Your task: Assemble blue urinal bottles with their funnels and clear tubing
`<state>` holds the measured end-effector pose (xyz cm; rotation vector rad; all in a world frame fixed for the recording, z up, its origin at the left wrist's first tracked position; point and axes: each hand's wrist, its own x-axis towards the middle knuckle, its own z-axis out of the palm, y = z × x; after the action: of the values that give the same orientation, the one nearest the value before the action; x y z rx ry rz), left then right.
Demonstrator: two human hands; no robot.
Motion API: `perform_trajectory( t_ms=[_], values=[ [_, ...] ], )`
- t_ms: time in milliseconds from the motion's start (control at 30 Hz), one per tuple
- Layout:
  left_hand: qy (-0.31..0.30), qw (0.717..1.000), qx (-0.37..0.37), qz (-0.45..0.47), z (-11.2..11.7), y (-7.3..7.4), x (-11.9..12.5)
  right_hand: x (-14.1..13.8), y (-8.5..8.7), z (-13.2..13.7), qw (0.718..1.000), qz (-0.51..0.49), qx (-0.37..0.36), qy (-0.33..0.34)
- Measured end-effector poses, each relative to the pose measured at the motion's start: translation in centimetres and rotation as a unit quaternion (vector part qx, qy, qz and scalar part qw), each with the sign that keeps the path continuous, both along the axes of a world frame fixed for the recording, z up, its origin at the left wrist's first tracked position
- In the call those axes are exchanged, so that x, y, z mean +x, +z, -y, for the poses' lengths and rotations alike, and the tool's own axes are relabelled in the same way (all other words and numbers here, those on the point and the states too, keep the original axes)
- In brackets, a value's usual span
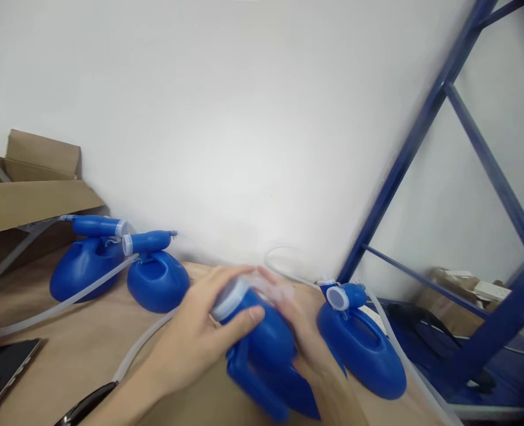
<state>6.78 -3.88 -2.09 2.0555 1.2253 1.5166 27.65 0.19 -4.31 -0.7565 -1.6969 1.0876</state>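
Note:
In the lower middle of the head view I hold a blue plastic urinal bottle (268, 337) with a handle, tilted above the table. My left hand (199, 331) grips its top end, fingers over the white cap (230, 300) and thumb lying across the blue neck. My right hand (304, 331) is wrapped round the far right side of the bottle, its fingers partly hidden. Something translucent and smeared by motion (277, 291) shows at the right fingertips; I cannot tell what it is. The bottle's lower end is blurred.
Similar blue bottles with white-capped tops and clear hoses stand at left (86, 269), left of centre (157, 281) and right (362, 349). An open cardboard box (31, 201) is at far left, a dark flat device (4, 378) below it. A blue metal frame (404, 160) rises at right.

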Motion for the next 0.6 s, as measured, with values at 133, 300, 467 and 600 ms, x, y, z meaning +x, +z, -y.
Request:
perform_trajectory(
  t_ms=[133,300,467,600],
  values=[
    [0.191,0.981,-0.023,0.029,-1.3,0.2,-0.8,0.2,1.1,0.7,0.98,0.108,0.164,-0.036],
    [0.165,0.986,-0.037,0.0,-1.5,-0.7,0.3,-1.8,-0.6,1.1,0.924,0.2,0.307,-0.106],
    [0.07,0.997,-0.029,-0.013,-0.8,-0.9,0.9,-1.8,-1.2,-0.3,0.944,0.132,0.293,-0.078],
    [-0.049,0.997,0.014,-0.054,-0.4,-0.8,0.4,-0.4,0.4,-0.4,0.967,0.112,0.226,-0.023]
  ],
)
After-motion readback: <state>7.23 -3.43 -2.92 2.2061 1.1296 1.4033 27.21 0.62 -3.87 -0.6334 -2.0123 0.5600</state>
